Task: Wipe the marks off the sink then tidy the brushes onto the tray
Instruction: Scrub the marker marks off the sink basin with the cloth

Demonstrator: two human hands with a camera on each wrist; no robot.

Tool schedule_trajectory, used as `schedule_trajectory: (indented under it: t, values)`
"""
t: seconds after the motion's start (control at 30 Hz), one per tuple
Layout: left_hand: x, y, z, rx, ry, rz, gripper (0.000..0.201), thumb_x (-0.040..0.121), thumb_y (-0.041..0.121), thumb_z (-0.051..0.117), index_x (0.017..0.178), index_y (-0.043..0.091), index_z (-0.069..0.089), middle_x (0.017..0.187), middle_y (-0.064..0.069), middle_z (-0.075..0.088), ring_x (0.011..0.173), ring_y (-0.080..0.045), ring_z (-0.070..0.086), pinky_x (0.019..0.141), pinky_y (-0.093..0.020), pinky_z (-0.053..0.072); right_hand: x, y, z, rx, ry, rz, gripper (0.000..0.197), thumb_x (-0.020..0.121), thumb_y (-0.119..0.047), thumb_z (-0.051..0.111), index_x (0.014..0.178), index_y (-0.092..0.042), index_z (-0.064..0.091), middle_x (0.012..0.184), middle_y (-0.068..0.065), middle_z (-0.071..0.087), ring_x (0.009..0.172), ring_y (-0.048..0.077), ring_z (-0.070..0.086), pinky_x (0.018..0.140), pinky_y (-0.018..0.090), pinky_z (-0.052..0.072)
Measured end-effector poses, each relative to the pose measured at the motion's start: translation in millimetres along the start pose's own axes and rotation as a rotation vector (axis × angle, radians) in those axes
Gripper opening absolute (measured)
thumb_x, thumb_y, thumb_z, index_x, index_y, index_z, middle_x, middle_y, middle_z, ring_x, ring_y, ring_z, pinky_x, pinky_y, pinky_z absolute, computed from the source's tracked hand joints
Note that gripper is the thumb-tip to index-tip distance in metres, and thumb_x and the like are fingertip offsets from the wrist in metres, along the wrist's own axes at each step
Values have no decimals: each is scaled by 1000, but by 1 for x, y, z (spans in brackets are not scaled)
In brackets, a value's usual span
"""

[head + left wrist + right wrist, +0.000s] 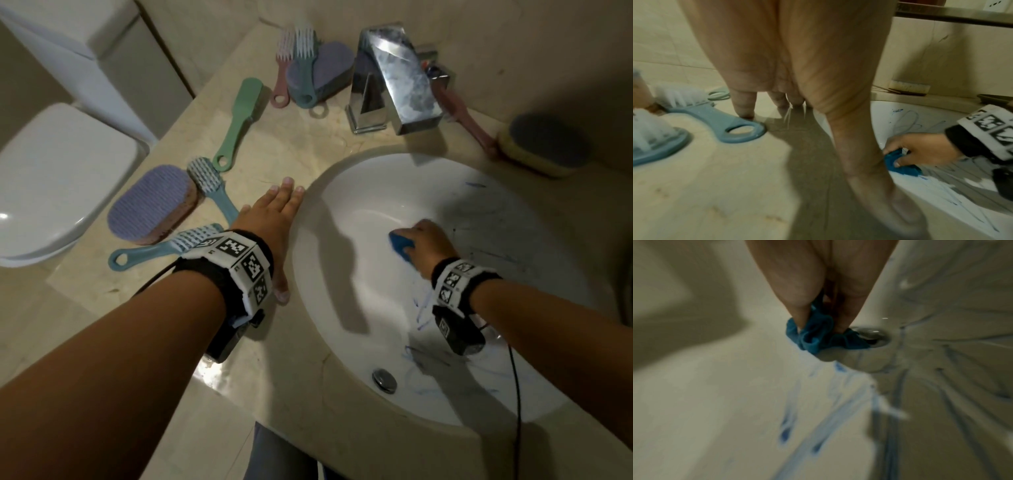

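The white sink (359, 236) carries blue scribbled marks (422, 310) down its near and right walls. My right hand (430, 245) is inside the bowl, pinching a crumpled blue cloth (401, 247) against the porcelain. In the right wrist view the cloth (816, 337) sits just short of the drain (874, 335). My left hand (279, 233) lies flat on the counter at the sink's left rim, fingers straight, holding nothing. Several brushes lie on the counter: a green one (239, 120), two blue ones (214, 193) (161, 251), and a pink one (281, 73) at the back.
A chrome tap (394, 78) stands behind the bowl. Purple scrub pads (152, 205) (334, 66) lie among the brushes. A pink-handled brush (469, 125) and a yellow sponge (544, 147) lie at back right. A toilet (51, 178) is to the left. A cable (517, 404) hangs over the sink's front.
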State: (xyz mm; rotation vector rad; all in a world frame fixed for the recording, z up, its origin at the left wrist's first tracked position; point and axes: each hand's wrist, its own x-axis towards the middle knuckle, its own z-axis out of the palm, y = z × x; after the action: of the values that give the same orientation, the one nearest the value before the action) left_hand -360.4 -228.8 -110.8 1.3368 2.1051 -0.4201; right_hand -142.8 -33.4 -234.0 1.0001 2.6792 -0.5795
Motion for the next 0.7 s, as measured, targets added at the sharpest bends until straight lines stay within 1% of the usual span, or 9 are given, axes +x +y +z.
schedule_trajectory:
  t: [0.07, 0.13, 0.2, 0.27, 0.37, 0.43, 0.53, 0.63, 0.7]
  values:
    - [0, 1, -1, 3, 2, 2, 169, 29, 46, 93, 144, 18, -27, 153, -1, -30, 145, -21, -16, 120, -45, 12, 4, 11, 1, 60, -7, 133, 19, 86, -7, 56, 98, 7, 61, 90, 18, 56, 92, 34, 60, 67, 16, 42]
    - [0, 1, -1, 3, 1, 2, 169, 29, 46, 93, 144, 17, -27, 153, -2, -30, 145, -21, -16, 120, -45, 12, -11, 4, 7, 125, -72, 125, 18, 88, -8, 58, 101, 3, 61, 90, 13, 53, 93, 30, 56, 67, 11, 40]
    - [-1, 1, -2, 3, -5, 0, 169, 30, 45, 93, 144, 17, -28, 153, -2, -31, 145, -21, -16, 120, -44, 12, -31, -12, 10, 67, -234, -22, 26, 87, -4, 58, 112, -10, 63, 101, 12, 50, 95, 28, 51, 79, 23, 38]
    - [-1, 1, -3, 0, -4, 0, 169, 29, 45, 94, 144, 17, -28, 153, -2, -31, 145, -21, -17, 120, -45, 11, -36, -10, 4, 102, -309, -81, 20, 86, -2, 60, 102, -13, 65, 94, 11, 46, 88, 29, 52, 75, 30, 37]
    - [-2, 1, -3, -12, -10, -2, 168, 30, 44, 94, 144, 17, -27, 153, -1, -31, 145, -21, -17, 120, -45, 11, -13, 14, -2, 108, -211, 21, 35, 87, -2, 58, 120, -11, 61, 120, 14, 50, 112, 34, 51, 93, 30, 39]
    - [-3, 1, -3, -13, -8, 1, 168, 30, 43, 94, 145, 17, -27, 153, -2, -30, 145, -21, -17, 120, -45, 11, -11, 17, -6, 103, -137, 67, 37, 90, -4, 55, 126, -10, 57, 131, 15, 49, 117, 33, 50, 95, 29, 40]
    - [-3, 2, -3, -21, -4, 5, 168, 30, 44, 94, 145, 17, -26, 153, -2, -30, 145, -21, -17, 120, -45, 11, -31, 2, 7, 137, -146, -11, 33, 88, -6, 58, 121, -5, 60, 120, 15, 54, 113, 30, 52, 95, 23, 36]
    - [-3, 1, -3, -25, 0, 4, 169, 29, 44, 94, 145, 17, -26, 154, -2, -30, 145, -22, -17, 120, -45, 12, -48, -9, 10, 132, -268, -161, 31, 83, -2, 63, 114, -3, 64, 103, 14, 52, 105, 32, 55, 81, 12, 34]
    - [-2, 0, -3, -21, 3, 9, 170, 27, 45, 93, 145, 17, -26, 154, -2, -29, 145, -22, -17, 120, -45, 12, -37, -2, 4, 88, -247, -190, 37, 83, -2, 63, 119, -10, 63, 113, 15, 50, 109, 31, 51, 86, 15, 34]
